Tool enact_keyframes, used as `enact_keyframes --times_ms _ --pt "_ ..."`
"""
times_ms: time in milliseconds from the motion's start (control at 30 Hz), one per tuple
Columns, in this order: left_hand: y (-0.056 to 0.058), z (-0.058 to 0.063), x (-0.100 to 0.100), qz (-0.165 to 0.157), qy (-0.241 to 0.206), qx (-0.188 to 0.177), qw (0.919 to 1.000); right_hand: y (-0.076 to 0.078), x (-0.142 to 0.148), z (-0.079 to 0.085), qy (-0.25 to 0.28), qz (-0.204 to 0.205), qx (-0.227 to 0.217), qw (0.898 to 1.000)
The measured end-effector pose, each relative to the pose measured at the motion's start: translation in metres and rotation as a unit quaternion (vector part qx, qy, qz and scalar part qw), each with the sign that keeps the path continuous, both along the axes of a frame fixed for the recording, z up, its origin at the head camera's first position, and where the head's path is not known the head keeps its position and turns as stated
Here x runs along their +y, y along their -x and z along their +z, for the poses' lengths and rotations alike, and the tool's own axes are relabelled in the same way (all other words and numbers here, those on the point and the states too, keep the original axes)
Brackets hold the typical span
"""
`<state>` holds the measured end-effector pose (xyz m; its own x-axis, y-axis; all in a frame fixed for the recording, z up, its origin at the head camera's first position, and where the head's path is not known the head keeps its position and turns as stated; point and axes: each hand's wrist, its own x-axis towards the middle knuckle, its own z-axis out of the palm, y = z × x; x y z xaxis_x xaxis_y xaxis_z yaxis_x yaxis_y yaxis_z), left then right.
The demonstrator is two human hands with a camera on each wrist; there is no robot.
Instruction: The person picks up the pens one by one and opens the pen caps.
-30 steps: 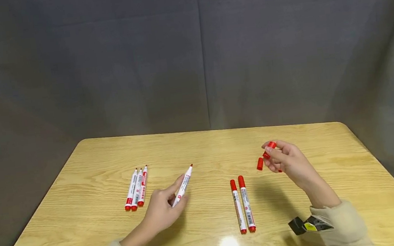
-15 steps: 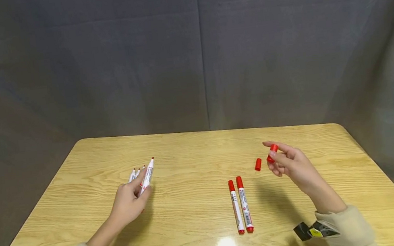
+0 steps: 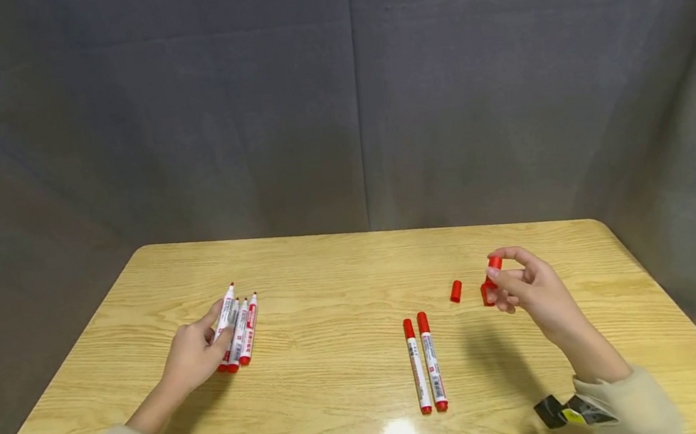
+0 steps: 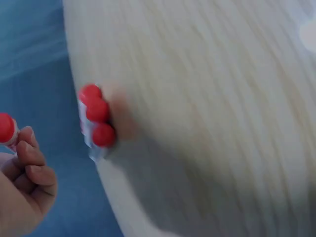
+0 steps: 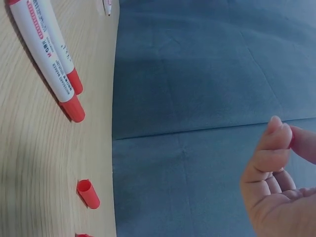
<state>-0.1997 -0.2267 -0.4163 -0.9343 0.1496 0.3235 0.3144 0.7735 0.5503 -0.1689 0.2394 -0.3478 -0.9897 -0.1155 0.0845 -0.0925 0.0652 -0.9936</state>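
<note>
My left hand (image 3: 192,353) grips an uncapped red-and-white whiteboard marker (image 3: 227,308), tip pointing away. It is held over the left side of three other uncapped markers (image 3: 247,332) lying side by side, partly hiding them. In the left wrist view, the held marker's red end (image 4: 6,127) shows above curled fingers, apart from the three red ends (image 4: 98,110) of the lying markers. On the right, my right hand (image 3: 533,292) pinches a red marker cap (image 3: 494,262) between thumb and index finger, raised above the table. The right wrist view shows that hand's curled fingers (image 5: 269,163).
Two capped red markers (image 3: 425,362) lie parallel near the middle front of the wooden table (image 3: 328,269). One loose red cap (image 3: 456,291) lies left of the right hand, and another cap (image 3: 487,295) is partly hidden behind its fingers. A grey curtain (image 3: 246,114) hangs behind the table.
My left hand has carried the uncapped marker leftward from mid-table to over the three lying markers. My right hand, with the cap, has drifted slightly right, and more of the cap behind it shows.
</note>
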Motion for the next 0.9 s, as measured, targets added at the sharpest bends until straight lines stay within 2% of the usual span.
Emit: enact_keyframes --times_ms 167,333,533,900 --pt "0.008 -0.008 -0.01 0.001 0.042 -0.022 0.9989 -0.002 0.005 -0.002 0.0 -0.001 0.003 1.0" --pt "0.015 -0.018 -0.016 0.011 0.073 -0.027 0.9969 -0.004 0.008 -0.003 -0.013 -0.002 0.009 1.0" --pt "0.022 -0.031 -0.021 0.018 0.124 -0.042 0.9912 -0.007 0.018 -0.004 -0.023 -0.007 0.016 1.0" --pt "0.026 -0.03 -0.016 0.003 0.198 -0.073 0.9775 -0.01 0.032 -0.006 -0.018 -0.009 0.02 1.0"
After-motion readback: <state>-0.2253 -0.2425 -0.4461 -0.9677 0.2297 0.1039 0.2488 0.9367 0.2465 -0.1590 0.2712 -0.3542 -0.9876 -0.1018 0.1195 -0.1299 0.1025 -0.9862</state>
